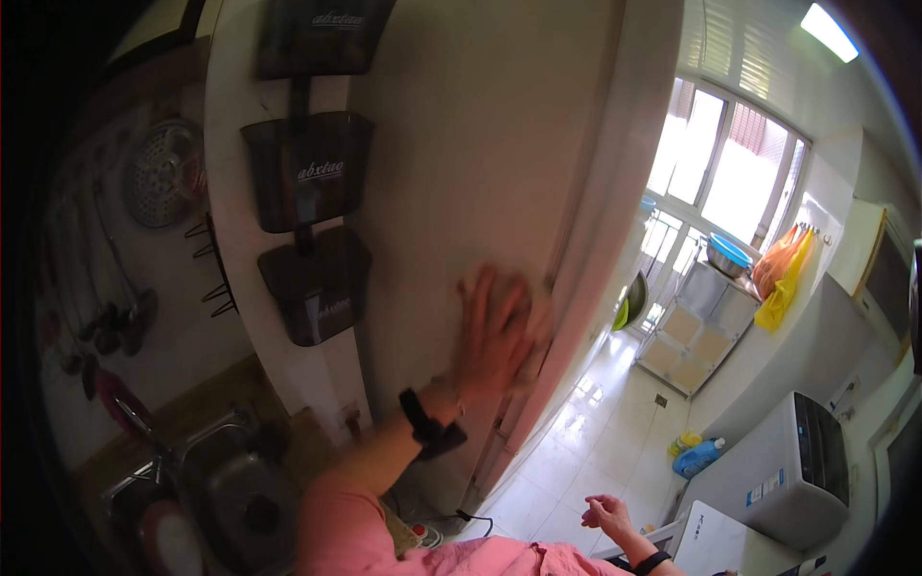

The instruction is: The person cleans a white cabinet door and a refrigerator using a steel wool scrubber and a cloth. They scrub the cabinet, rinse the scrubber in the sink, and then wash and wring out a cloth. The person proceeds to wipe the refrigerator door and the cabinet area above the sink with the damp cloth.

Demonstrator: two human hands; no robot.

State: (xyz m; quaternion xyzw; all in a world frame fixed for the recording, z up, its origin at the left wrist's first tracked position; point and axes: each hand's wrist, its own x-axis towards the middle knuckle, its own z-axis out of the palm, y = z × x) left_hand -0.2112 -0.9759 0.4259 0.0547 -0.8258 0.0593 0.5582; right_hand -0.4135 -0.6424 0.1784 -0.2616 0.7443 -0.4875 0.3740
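My left hand (493,335) is raised in front of me, blurred by movement, against the beige panel (461,165) beside a door frame (583,237). A pale, blurred patch shows beside and under its fingers; whether it is a cloth I cannot tell. A black watch (432,428) is on that wrist. Lower right, my right hand (606,515) hangs over the tiled floor, fingers loosely bent and apart, with nothing visible in it. A black band (652,561) circles this wrist.
Dark plastic wall bins (310,173) hang left of the panel. Further left are a steel sink (238,482), a faucet and hanging ladles (140,317). Through the doorway stand a washing machine (771,475), a blue detergent bottle (697,459) and a metal cabinet (695,331).
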